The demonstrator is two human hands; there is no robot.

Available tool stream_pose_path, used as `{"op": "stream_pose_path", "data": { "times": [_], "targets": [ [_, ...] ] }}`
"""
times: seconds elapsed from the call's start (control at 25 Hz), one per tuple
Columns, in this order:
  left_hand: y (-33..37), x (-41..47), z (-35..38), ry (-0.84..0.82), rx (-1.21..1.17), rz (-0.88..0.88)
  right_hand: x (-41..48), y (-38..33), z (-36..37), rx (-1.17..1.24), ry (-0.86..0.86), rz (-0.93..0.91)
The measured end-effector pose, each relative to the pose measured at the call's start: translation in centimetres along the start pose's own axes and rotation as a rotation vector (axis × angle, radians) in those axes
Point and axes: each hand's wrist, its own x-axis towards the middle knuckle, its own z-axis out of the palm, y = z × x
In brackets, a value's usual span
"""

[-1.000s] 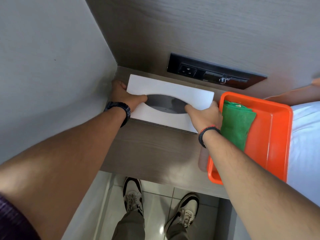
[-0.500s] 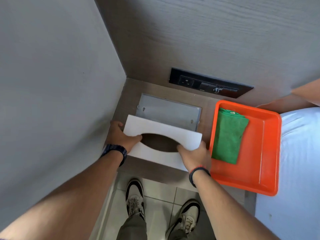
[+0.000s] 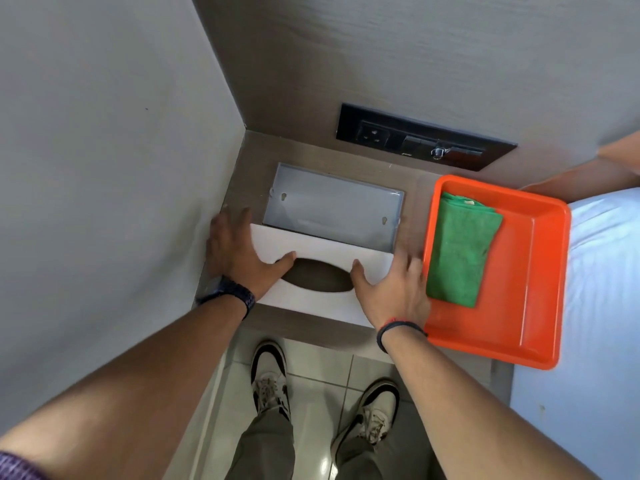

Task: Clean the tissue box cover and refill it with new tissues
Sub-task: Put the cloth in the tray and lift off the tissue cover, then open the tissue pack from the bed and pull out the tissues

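The wooden shelf (image 3: 332, 161) fills the corner between the two walls, and an empty grey recess (image 3: 332, 209) is sunk into it; no tissues are visible inside. Just right of it sits an orange tray (image 3: 519, 306) with a folded green cloth (image 3: 457, 251) lying in its left part. The white tissue box cover (image 3: 311, 247) lies flat on the shelf at the near edge, off the recess but overlapping its front rim a little, with the oval slot facing up.

The left hand (image 3: 239, 254) rests on the left end of the cover, fingers spread wide, thumb at the slot edge. The right hand (image 3: 391, 285) lies on the right end, also spread flat, close beside the tray. Neither hand grips anything.

I judge the task is at an early stage: the cover is removed, but cleaning is not yet begun, because the cloth is untouched. The wiping, the new tissues (I see none here) and putting the cover back are left.
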Motion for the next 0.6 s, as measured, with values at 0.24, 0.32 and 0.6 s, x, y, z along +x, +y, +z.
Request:
{"op": "stream_pose_path", "data": {
  "times": [0.24,0.32,0.6],
  "targets": [
    [6.1,1.0,-1.6,-0.061,0.176,0.477,3.0,0.8,-3.9,-0.199,0.101,-0.402],
    [8.6,-0.3,-1.9,-0.093,0.117,0.512,3.5,1.9,-6.3,-0.106,0.210,-0.376],
    [25.0,-11.0,1.5,-0.237,-0.166,0.623,2.1,16.8,-20.2,0.088,0.598,-0.068]
  ]
}}
